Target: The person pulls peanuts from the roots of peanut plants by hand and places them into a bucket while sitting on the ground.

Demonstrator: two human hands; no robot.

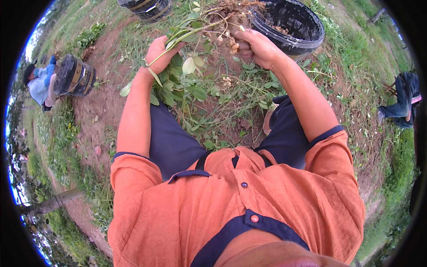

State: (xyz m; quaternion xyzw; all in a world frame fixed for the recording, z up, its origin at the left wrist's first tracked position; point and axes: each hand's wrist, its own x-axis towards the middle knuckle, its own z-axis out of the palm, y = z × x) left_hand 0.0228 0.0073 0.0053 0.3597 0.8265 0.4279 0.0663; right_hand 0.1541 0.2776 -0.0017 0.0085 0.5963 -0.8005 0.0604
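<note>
My left hand (161,55) is closed around the green leafy stems of an uprooted peanut plant (196,30). The plant's brown roots (230,11) point away from me, towards the top of the view. Several pale peanut pods (233,45) dangle from it beside my right hand (255,46). The fingers of my right hand are curled in at these pods; what lies inside them is partly hidden. Just beyond that hand stands a black plastic bucket (290,26), dirty on the inside, with some peanuts (280,30) visible in it.
Loose leaves and weeds (227,100) cover the soil between my legs, with a few pods (227,81) on them. Another black bucket (146,8) stands at the top. At the left, a person (40,83) sits by a bucket (75,76); another person (402,100) is at the right. A tree trunk (53,202) rises lower left.
</note>
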